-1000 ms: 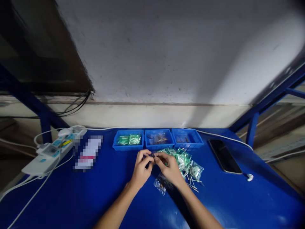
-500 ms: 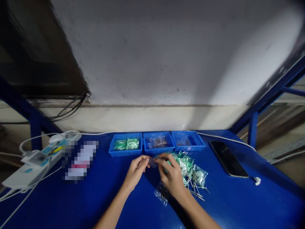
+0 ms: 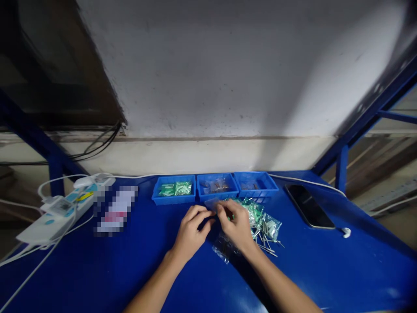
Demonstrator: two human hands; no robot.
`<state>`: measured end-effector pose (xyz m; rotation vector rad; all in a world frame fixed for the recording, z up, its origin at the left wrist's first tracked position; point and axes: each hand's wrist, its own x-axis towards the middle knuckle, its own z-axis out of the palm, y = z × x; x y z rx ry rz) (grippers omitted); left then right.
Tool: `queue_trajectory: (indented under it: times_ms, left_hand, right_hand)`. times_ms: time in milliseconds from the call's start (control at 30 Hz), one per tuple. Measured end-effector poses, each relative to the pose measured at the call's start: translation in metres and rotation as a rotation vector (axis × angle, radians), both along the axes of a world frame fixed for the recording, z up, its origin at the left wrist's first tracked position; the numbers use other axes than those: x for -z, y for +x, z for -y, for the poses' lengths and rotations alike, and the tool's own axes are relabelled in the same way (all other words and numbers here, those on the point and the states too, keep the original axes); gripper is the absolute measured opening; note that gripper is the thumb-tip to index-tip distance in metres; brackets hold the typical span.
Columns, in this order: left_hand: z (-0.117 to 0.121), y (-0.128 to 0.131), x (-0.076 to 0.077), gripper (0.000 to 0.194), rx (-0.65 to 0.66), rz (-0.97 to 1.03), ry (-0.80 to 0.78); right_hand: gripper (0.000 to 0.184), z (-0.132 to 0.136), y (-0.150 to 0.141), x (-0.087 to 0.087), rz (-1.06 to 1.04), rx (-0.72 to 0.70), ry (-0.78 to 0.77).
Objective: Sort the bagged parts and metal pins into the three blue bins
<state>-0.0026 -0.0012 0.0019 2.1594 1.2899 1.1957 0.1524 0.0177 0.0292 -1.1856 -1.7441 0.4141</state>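
My right hand (image 3: 236, 224) is closed on a small clear plastic bag (image 3: 211, 203), which sticks out beyond its fingertips. What the bag contains is too small to make out. Close by on the left, my left hand (image 3: 193, 229) has curved fingers, with a small gap between thumb and forefinger; nothing shows in it. A pile of green-tinted bags (image 3: 256, 212) lies beside and behind my right hand, which partly hides it. Loose metal pins (image 3: 267, 245) spill from the pile's near side. Another clear bag (image 3: 222, 250) with dark contents lies below my right hand.
Three blue bins stand along the back: the left bin (image 3: 174, 200) with green bags, the middle bin (image 3: 218, 195) and right bin (image 3: 259, 192) with clear bags. A phone (image 3: 309, 206) and earbud (image 3: 345, 232) lie right; a power strip (image 3: 48, 222) with cables lies left.
My left hand's fingers have come off the clear bag and parted slightly. The bag now stays in my right hand, turned toward the bins. The view has shifted a little.
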Motion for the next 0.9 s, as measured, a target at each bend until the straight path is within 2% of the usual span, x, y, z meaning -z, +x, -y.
queue_trajectory:
  times_ms: [100, 200, 267, 367, 467, 567, 700, 800, 900]
  left_hand:
    - [0.008, 0.004, -0.004, 0.031, 0.083, -0.185, -0.191]
    - [0.014, 0.005, -0.004, 0.043, 0.145, -0.330, -0.264]
    - [0.015, 0.004, -0.001, 0.038, 0.131, -0.334, -0.273]
    - [0.009, -0.001, 0.004, 0.020, 0.073, -0.242, -0.282]
    - [-0.002, -0.009, 0.006, 0.013, 0.024, -0.121, -0.302]
    - [-0.015, -0.017, 0.001, 0.008, -0.029, 0.002, -0.248]
    - [-0.021, -0.020, -0.008, 0.008, -0.076, 0.163, -0.053]
    - [-0.015, -0.017, -0.006, 0.010, -0.006, 0.184, 0.057]
    - [-0.007, -0.017, -0.001, 0.012, 0.049, 0.158, 0.089]
  right_hand:
    - [0.027, -0.021, 0.011, -0.001, 0.090, 0.102, 0.146]
    - [0.043, -0.036, 0.023, 0.004, 0.204, 0.128, 0.101]
    - [0.047, -0.034, 0.029, 0.009, 0.217, 0.108, 0.045]
    - [0.034, -0.019, 0.028, 0.011, 0.176, 0.048, -0.038]
    - [0.028, -0.007, 0.019, 0.009, 0.132, -0.025, -0.105]
    - [0.029, -0.002, 0.007, 0.008, 0.070, -0.080, -0.193]
    - [0.038, -0.001, -0.001, 0.009, -0.125, -0.103, -0.359]
    - [0.038, -0.001, -0.002, 0.009, -0.284, -0.173, -0.465]
    - [0.044, -0.001, -0.004, 0.009, -0.371, -0.231, -0.511]
